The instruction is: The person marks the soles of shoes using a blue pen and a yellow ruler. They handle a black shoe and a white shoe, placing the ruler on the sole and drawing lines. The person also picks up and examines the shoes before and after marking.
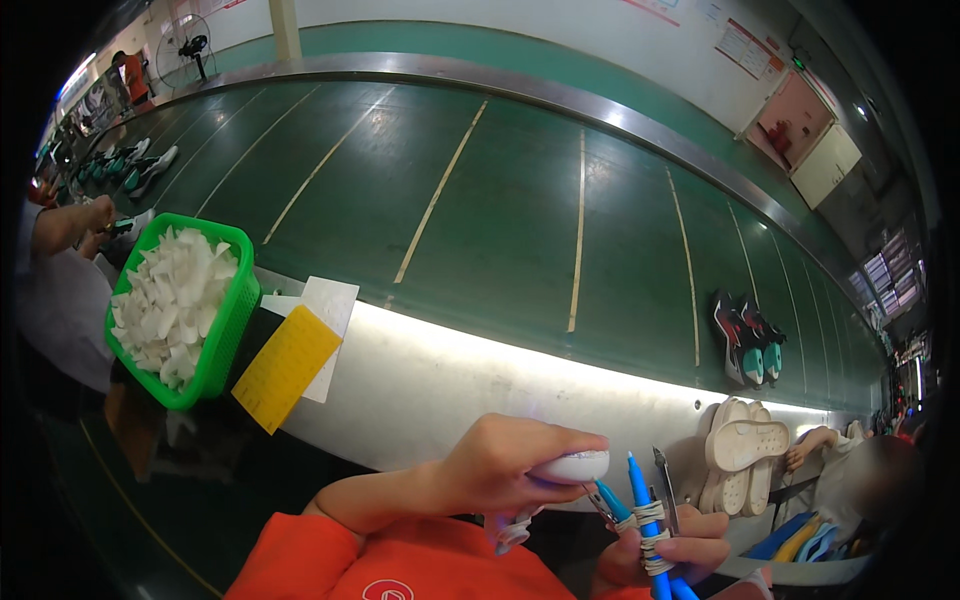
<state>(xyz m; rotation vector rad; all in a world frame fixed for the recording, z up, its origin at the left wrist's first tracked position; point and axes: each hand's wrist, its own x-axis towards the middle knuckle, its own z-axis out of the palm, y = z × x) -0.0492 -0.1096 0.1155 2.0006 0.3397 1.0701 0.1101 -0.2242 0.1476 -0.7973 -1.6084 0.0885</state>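
My left hand (505, 462) is closed on a white rounded piece (578, 468), whose kind I cannot make out; its smooth end sticks out past my fingers. Below that hand hangs a crumpled whitish bit (512, 532). In front of my chest, my right hand (685, 548) grips a blue pen (641, 485) wrapped in pale bands. A teal pen (612, 498) and a slim pointed metal tool (664, 485) stick up from the same hand. The teal pen's upper end is close under the white piece; whether they touch is unclear.
A green basket (245, 290) full of white scraps stands left, near a yellow card (288, 368) and white paper (330, 300). Dark shoes (745, 340) sit on the green conveyor (520, 230). Beige soles (745, 445) are stacked right. Co-workers are at both sides.
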